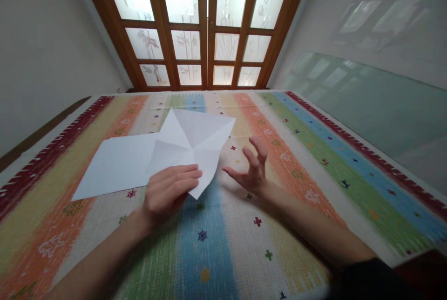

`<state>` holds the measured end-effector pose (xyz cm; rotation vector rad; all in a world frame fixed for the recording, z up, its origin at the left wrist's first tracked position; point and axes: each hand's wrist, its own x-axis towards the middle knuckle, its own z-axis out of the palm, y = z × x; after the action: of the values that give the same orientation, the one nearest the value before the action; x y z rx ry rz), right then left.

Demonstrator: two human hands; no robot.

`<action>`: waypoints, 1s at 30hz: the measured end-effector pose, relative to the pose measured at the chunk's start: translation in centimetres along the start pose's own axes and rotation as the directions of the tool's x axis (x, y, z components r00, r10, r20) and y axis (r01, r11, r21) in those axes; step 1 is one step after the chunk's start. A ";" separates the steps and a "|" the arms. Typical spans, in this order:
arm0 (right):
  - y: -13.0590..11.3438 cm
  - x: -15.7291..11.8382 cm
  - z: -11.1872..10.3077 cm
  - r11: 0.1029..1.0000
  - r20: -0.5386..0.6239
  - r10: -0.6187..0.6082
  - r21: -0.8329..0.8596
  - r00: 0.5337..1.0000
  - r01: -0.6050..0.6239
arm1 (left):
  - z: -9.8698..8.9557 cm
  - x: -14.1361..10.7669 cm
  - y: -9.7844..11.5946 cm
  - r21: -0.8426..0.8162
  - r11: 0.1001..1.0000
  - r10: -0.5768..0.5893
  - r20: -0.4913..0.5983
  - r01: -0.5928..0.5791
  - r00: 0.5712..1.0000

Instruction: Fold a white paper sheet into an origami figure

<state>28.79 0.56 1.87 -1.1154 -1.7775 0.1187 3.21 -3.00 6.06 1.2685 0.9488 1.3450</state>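
A white sheet of paper [204,130] with crossing crease lines lies partly unfolded, its creases meeting near the middle and its edges slightly raised. My left hand [171,188] grips its near left part, fingers together on top; the thumb is hidden. Just right of the sheet, my right hand [253,169] is held apart from it, fingers curved and spread, with nothing in them. A second white sheet [117,162], flat and smooth, lies to the left, its right side covered by the creased one.
Both sheets are on a table with a striped, patterned tablecloth [202,262]. Beyond the far edge stand wooden doors [206,30] with frosted panes. A pale glass panel [370,99] rests along the right wall, and a wall borders the left side.
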 end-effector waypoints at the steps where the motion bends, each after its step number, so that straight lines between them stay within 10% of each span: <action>1: 0.1 -0.2 0.1 0.999 0.087 -0.038 -0.026 0.995 0.040 | 0.2 0.2 -1.1 0.003 1.000 -0.030 0.062 0.030 0.998; 5: 0.4 -0.5 0.9 0.954 0.473 -0.256 -0.017 0.843 0.299 | 0.6 0.7 -4.5 0.057 0.998 -0.007 0.254 -0.008 0.967; 12: 1.7 -0.5 1.6 0.835 0.623 -0.401 -0.052 0.671 0.547 | -0.7 1.7 -6.3 0.361 0.875 0.113 0.496 -0.323 0.861; 17: 2.0 -0.5 1.1 0.826 0.680 -0.359 -0.087 0.639 0.556 | -1.8 2.3 -6.4 0.419 0.847 0.118 0.452 -0.327 0.884; 26: 1.2 -1.1 0.7 0.883 0.667 -0.316 -0.053 0.675 0.466 | -1.7 2.0 -6.2 0.642 0.353 0.177 0.669 -0.681 0.722; 30: 1.1 -1.3 0.9 0.943 0.654 -0.192 -0.082 0.731 0.321 | -1.5 1.9 -6.1 0.640 0.377 0.202 0.649 -0.670 0.733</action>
<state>28.91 0.59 -0.04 -1.0067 -2.5981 0.1779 2.74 0.08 0.29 2.6976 0.9435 0.7860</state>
